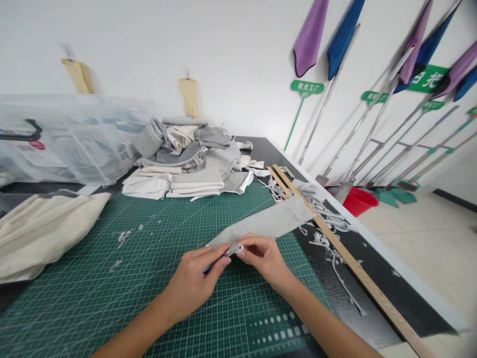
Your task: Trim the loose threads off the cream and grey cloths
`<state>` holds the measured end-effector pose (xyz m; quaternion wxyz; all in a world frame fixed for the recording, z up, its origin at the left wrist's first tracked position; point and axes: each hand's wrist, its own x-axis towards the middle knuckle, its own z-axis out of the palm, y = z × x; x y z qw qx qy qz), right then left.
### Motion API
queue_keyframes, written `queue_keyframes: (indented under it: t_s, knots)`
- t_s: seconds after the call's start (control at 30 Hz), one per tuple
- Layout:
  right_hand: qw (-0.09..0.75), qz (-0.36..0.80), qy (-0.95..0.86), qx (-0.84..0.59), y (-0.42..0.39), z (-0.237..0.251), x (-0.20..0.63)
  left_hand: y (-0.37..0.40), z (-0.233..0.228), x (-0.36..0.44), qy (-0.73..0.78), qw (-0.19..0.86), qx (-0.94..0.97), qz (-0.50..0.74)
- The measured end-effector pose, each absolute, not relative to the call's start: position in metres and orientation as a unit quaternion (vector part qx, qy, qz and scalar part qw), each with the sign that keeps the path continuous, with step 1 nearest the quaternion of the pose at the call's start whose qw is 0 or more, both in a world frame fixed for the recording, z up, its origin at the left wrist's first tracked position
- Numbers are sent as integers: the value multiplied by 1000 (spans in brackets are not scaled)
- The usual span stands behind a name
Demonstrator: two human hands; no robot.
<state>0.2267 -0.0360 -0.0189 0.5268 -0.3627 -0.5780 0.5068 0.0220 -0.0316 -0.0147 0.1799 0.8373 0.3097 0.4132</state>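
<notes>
A green cutting mat point(149, 278) covers most of the near counter point(376, 278), with a few white lint scraps on it to the left of the hands. At the far side of the mat sits a loose pile of folded grey and cream fabric pieces point(186, 159), and behind that, far left, a clear plastic storage bin point(70, 139). A cream cloth bundle point(40, 228) lies at the near left edge. On the right, a long wooden ruler point(350, 263) runs diagonally from far to near along the mat's edge, with pale thread trimmings point(331, 248) strewn around it on the dark counter. Off the counter, far right, mop handles lean on the wall above a red bucket point(357, 201). Nothing lies between the hands and the work. A grey fabric strip point(268, 223) stretches from the ruler toward the near middle of the mat, where both hands meet at its near end. The left hand point(194, 283) has a narrow pinching grip on the strip's end and a small dark tool, hard to make out. The right hand point(264, 258) pinches the same end from the right, fingers closed tight on the fabric.
</notes>
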Motion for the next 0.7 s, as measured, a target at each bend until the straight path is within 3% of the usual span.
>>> queue_keyframes:
  t_s: [0.47, 0.7]
  knots:
    - [532, 509, -570, -364, -36, -19, 225, -31, -12, 16, 349, 156, 810, 444]
    - [534, 516, -561, -367, -37, -18, 225, -14, 10, -51, 418, -4, 779, 467]
